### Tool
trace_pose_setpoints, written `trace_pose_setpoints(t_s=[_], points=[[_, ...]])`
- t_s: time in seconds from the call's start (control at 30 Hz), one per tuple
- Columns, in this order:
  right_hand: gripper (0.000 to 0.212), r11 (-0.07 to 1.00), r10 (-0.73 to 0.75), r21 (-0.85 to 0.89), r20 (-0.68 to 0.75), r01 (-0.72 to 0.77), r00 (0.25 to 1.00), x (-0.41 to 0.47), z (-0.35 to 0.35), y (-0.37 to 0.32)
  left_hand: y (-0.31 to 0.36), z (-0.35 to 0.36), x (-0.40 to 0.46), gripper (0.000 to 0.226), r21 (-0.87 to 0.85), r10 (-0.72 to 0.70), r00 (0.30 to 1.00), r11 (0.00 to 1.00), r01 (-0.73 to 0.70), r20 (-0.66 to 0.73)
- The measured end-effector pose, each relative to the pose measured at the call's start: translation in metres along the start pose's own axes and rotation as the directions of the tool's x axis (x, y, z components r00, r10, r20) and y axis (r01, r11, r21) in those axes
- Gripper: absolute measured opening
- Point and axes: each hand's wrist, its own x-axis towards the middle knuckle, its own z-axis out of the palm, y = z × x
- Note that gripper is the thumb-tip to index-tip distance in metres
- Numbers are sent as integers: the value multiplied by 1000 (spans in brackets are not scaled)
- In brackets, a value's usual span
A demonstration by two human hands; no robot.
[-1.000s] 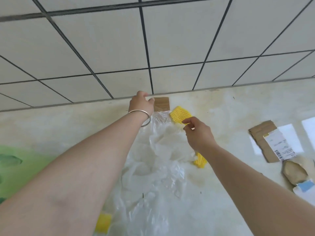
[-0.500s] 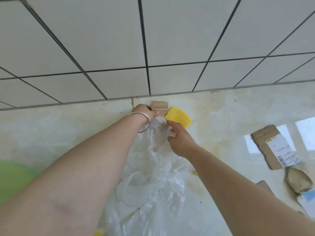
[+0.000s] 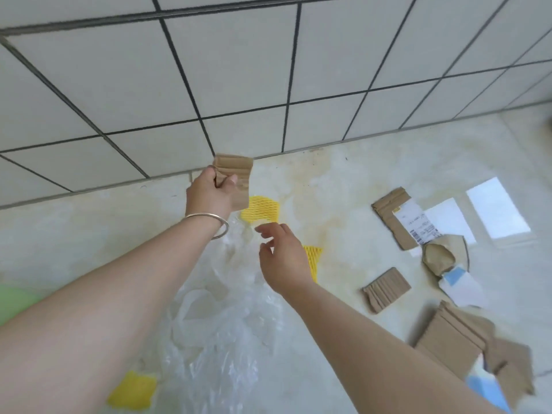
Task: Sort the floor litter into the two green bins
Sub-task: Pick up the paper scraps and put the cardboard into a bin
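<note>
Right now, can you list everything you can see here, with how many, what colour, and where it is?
Corrugated cardboard piece: one, brown, held up by the wall.
Cardboard scraps: several, brown, on the floor at right, one with a white shipping label.
Foam fruit nets: three visible, yellow, around the plastic.
Plastic bags: a crumpled heap, clear, on the floor at centre.
Torn paper: white and blue, among the scraps at right.
Green object: one, at the left edge, mostly cut off.
Wall tiles: white, dark grout.
Bangle: one, silver, on the left wrist.
Left hand: grips the cardboard piece.
Right hand: empty, over the plastic.
</note>
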Motion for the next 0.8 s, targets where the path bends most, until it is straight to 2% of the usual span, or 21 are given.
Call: trace_pose_setpoints(t_s=[0.2, 0.43, 0.6, 0.7, 0.8], points=[[29, 981, 139, 157, -155, -114, 978, -57, -59, 25, 38, 49, -104, 19, -35, 54, 951, 998, -45, 306], [25, 938, 301, 234, -189, -255, 935, -124, -122, 73, 54, 106, -198, 16, -24, 23, 918, 1000, -14, 396], [23, 873, 446, 280, -124, -400, 886, -166, -149, 123, 45, 139, -248, 25, 163, -80, 854, 987, -5, 514], [25, 842, 519, 214, -74, -495, 852, -190, -164, 155, 45, 157, -268, 44, 302, -156, 790, 952, -39, 593], [26, 793, 603, 168, -76, -586, 794, -204, -181, 190, 51, 178, -281, 50, 385, -194, 765, 920, -75, 614]])
